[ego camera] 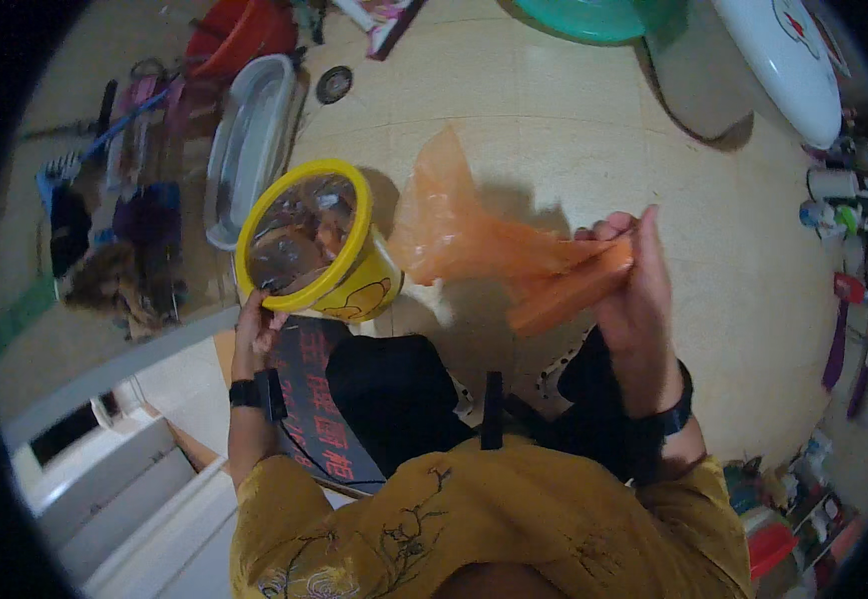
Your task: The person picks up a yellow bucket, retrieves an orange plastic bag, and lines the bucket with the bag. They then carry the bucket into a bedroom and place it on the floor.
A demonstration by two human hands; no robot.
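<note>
My left hand (258,326) grips the near rim of a yellow plastic bucket (362,292), with fingers below the edge. The bucket is tilted, so its mouth faces up towards me, and a cartoon figure is printed on its side. Crumpled clear or dark plastic (303,232) and brownish matter lie inside; I cannot tell exactly what they are. In my right hand (643,307) is one gathered end of a thin orange plastic bag (471,232). The bag's loose part spreads left to the bucket's side; whether they touch is unclear.
A pale plastic basin (250,150) and a red tub (243,37) stand left. A round floor drain (334,84) lies ahead. A green basin (598,19) and white oval lid-like object (786,67) are beyond. A dark panel with red writing (314,404) is beside my leg.
</note>
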